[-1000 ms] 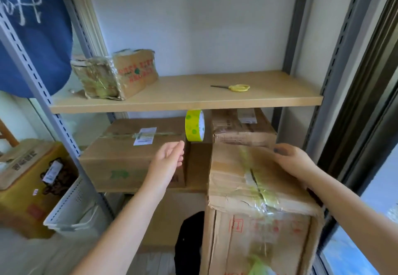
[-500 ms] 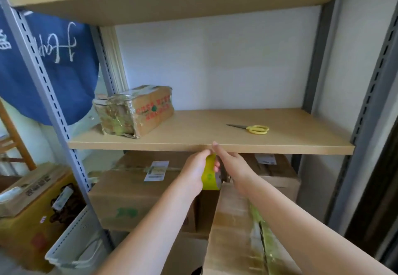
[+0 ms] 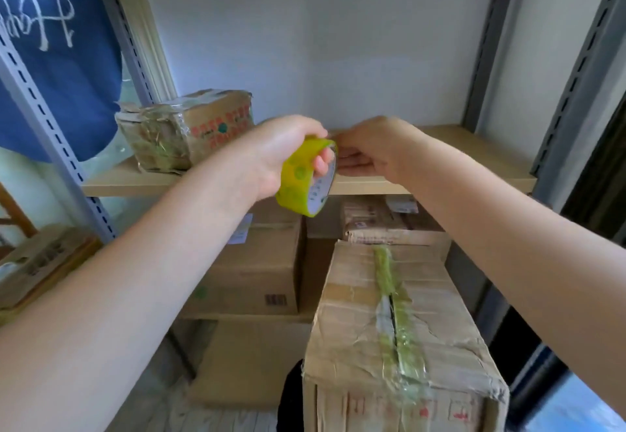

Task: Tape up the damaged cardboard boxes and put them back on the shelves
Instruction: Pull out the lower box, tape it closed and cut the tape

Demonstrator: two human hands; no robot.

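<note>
While the middle shelf (image 3: 474,147) is lying open to its right edge, the left hand (image 3: 281,150) is gripping the yellow-green tape roll (image 3: 305,177) at the shelf's front edge; right hand (image 3: 376,150) is curling beside it, grip unclear. Damaged cardboard box (image 3: 389,330) is sitting below; small wrapped box (image 3: 189,130) is occupying the shelf's left end.

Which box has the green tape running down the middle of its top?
The big crumpled box nearest the camera, below the hands. The other boxes sit on shelves; its green strip covers a split seam.
</note>
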